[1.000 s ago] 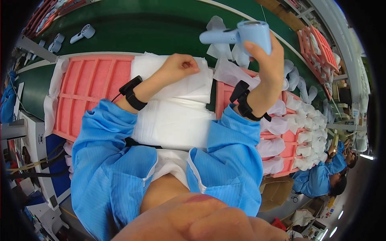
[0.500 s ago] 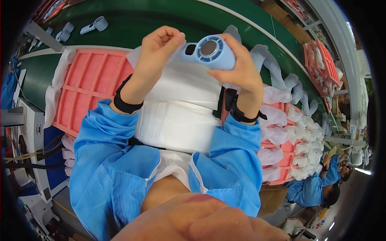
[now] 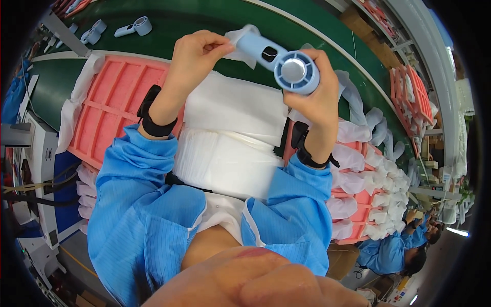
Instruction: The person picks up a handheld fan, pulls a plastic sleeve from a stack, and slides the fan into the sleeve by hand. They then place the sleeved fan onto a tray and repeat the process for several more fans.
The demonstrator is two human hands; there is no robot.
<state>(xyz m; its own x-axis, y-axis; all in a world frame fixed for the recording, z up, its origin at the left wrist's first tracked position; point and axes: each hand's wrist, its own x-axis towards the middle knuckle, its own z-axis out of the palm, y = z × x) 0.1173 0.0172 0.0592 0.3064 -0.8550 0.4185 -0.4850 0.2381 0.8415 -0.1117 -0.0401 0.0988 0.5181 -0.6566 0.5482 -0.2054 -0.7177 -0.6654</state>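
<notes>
Pale-blue plastic marks the central object, a small handheld fan (image 3: 279, 60) with a round head and a short handle, held up above the bench between both hands. Right hand (image 3: 318, 100): closed around the round fan head, thumb and fingers wrapped on its rim, the grille face turned toward the camera. Left hand (image 3: 194, 53): fingertips pinched shut on a piece of thin white foam wrap (image 3: 239, 42) at the handle end of the fan. Both wrists carry black wrist straps (image 3: 152, 113) above blue sleeves.

Below the hands lies a stack of white foam sheets (image 3: 232, 130), flanked on the left by a pink moulded tray (image 3: 110, 105) whose visible compartments hold nothing, and on the right by a pink tray (image 3: 360, 204) filled with white-wrapped items. A green conveyor belt (image 3: 215, 23) runs behind, with unwrapped pale-blue fan bodies (image 3: 134, 26) lying on it at upper left. Another person in blue works at lower right.

Step in hand, as judged: sleeving the fan in foam, begun at the handle. The next move likely calls for the pinch to hold the sleeve mouth open while the right hand feeds the handle in without tearing the foam.
</notes>
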